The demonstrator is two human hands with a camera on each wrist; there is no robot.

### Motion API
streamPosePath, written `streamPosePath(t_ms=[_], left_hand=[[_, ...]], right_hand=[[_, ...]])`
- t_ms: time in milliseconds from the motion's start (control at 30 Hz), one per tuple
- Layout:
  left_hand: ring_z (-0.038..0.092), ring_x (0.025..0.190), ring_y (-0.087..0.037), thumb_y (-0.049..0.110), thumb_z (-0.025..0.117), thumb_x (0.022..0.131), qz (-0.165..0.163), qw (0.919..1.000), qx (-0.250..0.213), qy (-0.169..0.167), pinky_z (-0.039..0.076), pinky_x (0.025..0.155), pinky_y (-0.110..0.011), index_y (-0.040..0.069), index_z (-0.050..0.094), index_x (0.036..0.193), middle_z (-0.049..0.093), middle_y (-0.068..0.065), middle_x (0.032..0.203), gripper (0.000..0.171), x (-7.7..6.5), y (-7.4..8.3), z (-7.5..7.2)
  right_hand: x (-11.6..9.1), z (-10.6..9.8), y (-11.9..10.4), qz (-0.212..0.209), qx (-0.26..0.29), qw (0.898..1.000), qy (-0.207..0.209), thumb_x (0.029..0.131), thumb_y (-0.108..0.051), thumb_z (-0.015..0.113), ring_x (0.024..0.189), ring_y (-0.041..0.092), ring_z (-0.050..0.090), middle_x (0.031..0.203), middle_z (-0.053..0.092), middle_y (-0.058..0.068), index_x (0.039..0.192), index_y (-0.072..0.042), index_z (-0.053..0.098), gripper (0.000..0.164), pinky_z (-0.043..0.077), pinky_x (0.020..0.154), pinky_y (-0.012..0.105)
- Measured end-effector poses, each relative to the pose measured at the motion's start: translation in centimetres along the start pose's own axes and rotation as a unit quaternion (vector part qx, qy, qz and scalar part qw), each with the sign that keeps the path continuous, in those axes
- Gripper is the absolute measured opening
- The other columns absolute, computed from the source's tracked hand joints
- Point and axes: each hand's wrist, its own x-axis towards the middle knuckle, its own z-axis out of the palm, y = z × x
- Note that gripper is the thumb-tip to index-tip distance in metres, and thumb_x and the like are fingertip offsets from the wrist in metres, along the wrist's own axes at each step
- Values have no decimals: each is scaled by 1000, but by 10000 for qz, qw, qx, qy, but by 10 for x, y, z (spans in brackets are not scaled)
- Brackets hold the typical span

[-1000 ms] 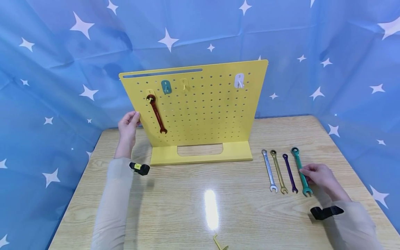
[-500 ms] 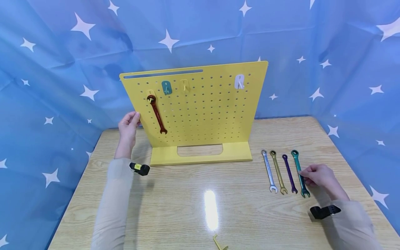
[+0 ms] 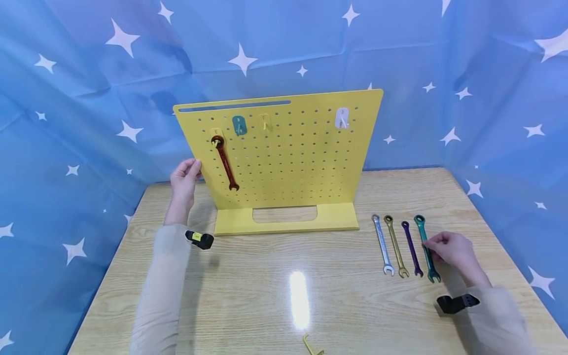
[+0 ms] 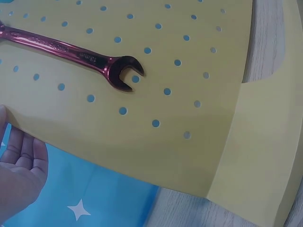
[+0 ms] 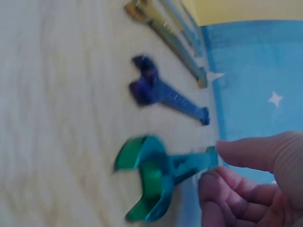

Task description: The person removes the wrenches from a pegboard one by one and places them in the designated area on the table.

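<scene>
My left hand (image 3: 183, 183) grips the left edge of a yellow pegboard (image 3: 293, 187), thumb in front and fingers behind. On the board hangs a red-brown combination wrench (image 3: 226, 162), its ring end over a yellow hook and its open end down; its open end also shows in the left wrist view. At the right, my right hand (image 3: 452, 250) pinches a green combination wrench (image 3: 426, 249) by the shank, its open end toward me. Left of it lie a purple wrench (image 3: 412, 249), a gold wrench (image 3: 396, 246) and a silver wrench (image 3: 382, 245), roughly side by side.
A teal hook (image 3: 239, 125), another yellow hook (image 3: 265, 122) and a white hook (image 3: 341, 118) sit high on the board. A loose yellow hook (image 3: 312, 346) lies at the near table edge. Behind the wooden table (image 3: 248, 286) hangs a blue star curtain (image 3: 284, 44).
The green wrench's open end has shifted slightly left toward the purple wrench, with the right hand still pinching it. My left hand stays on the board's edge. The head view has shifted slightly.
</scene>
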Motion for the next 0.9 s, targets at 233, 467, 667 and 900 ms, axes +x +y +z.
streamPosePath(t_ms=[233,467,667,900], left_hand=[[60,71,-8,12,65,89,-59,9999,-88,17,49,69,-18,16,66,78,64,5,76,11,2,-1,0],[60,71,-9,10,65,89,-38,9999,-118,17,49,69,-18,16,66,77,65,4,75,13,2,-1,0],[60,71,-9,11,65,89,-37,10000,-56,2,49,70,-19,16,66,78,64,5,76,12,1,0,0],[61,72,-9,14,65,89,-57,10000,-1,-22,49,70,-19,16,66,80,64,5,76,9,0,1,0]], right_hand=[[2,3,-15,-613,-67,9955,719,92,-26,61,58,11,48,68,59,3,89,3,62,29,38,51,24],[7,2,-49,-1038,412,9897,896,92,-22,61,57,6,55,74,64,13,95,4,62,27,43,50,20],[12,4,-76,-1247,686,9852,953,91,-20,62,57,1,56,75,65,13,96,2,62,23,44,50,19],[18,7,-101,-1466,947,9810,844,93,-22,60,60,-2,56,80,65,17,97,2,61,24,47,51,19]])
